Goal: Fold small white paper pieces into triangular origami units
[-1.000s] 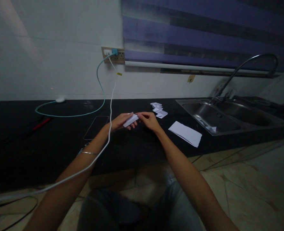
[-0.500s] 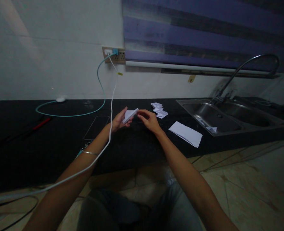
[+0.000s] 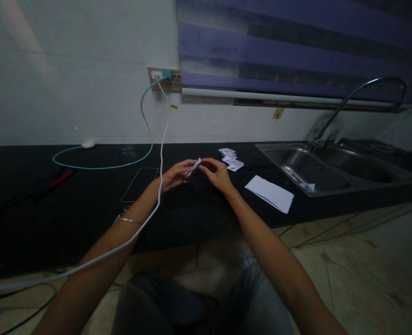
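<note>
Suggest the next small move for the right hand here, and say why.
Probably the right hand should pinch the nearby end of the folded paper to steady it. The left hand holds the paper tilted, almost edge-on to the camera, and the right hand is curled right at that end; whether it already touches is unclear.

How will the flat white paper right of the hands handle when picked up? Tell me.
The flat white paper is probably light, since it looks thin. Its near edge seems layered, so it might bend or fan apart if lifted by one corner. Lying flat, it would likely slide rather than roll.
</note>
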The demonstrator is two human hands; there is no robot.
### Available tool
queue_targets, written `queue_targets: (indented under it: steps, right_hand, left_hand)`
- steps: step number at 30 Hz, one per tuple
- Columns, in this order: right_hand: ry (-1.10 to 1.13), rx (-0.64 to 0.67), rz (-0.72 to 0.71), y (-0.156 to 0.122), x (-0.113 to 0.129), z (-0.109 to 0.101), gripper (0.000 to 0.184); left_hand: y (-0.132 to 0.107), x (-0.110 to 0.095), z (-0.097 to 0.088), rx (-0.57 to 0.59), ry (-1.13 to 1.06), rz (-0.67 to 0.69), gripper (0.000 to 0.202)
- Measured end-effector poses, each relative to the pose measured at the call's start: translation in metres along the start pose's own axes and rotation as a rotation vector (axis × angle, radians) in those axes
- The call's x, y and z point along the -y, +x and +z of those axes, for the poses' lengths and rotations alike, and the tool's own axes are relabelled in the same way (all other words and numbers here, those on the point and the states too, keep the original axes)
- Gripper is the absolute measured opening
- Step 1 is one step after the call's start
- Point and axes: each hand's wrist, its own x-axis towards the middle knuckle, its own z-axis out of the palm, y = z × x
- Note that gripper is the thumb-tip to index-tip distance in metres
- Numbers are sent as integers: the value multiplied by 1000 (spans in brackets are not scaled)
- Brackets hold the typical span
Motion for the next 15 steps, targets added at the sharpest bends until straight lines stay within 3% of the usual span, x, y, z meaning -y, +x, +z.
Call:
queue_targets:
  steps: [6,15]
  right_hand:
    - [177,35,177,4,-10,4,32]
    - [340,116,363,4,-5,0,32]
  left_hand:
    - [11,12,-1,-44,134,89,34]
    - [10,14,4,-184,734,354,37]
